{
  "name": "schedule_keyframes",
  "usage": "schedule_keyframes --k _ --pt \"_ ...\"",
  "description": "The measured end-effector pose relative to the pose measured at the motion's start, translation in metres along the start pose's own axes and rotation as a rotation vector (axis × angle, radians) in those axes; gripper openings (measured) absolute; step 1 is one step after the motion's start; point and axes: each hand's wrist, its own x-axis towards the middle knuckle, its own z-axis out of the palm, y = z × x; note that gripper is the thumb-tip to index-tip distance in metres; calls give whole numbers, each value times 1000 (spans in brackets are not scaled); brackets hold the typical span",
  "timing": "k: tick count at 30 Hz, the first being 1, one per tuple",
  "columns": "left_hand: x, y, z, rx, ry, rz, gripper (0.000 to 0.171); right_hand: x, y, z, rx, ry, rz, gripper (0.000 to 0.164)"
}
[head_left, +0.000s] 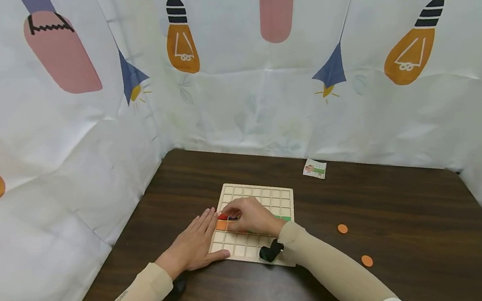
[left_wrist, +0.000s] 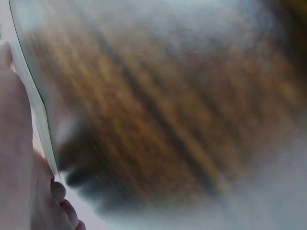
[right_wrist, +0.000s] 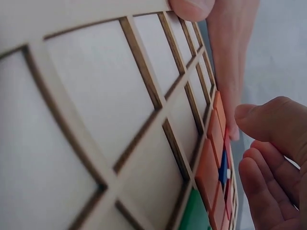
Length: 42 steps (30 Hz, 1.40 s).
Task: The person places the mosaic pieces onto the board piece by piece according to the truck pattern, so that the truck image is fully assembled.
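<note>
A light wooden grid board (head_left: 240, 249) lies on the brown table. My left hand (head_left: 197, 238) rests flat along its left edge, fingers straight, thumb at the near left corner. Over the board's middle rows is my right hand (head_left: 253, 216), its bent fingers and thumb close to a red tile (head_left: 222, 217) and an orange tile (head_left: 221, 225). In the right wrist view, a gap with nothing in it shows between thumb and fingers. Orange tiles (right_wrist: 207, 165), a blue piece (right_wrist: 223, 167) and a green tile (right_wrist: 194, 213) sit in the cells there. The right hand partly hides the filled row.
Two orange discs (head_left: 343, 229) lie apart on the table to the right. A small printed card (head_left: 315, 168) lies near the back edge. A white curtain (head_left: 244, 105) with printed lamps hangs behind and on the left. The left wrist view is mostly blurred table.
</note>
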Motion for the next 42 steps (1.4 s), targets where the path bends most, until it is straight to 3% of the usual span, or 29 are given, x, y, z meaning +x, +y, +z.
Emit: schedule_keyframes --k 7,16,22,42 --pt "2 4 -1 -13 10 -5 106 -13 8 -18 11 36 44 36" --pt "1 5 0 -25 -15 -27 108 -39 18 -41 115 64 113 37" --pt "-1 7 -2 -31 3 -19 107 -59 28 -54 155 92 101 36" --pt "2 7 1 -11 14 -21 108 -123 57 -89 52 119 158 34"
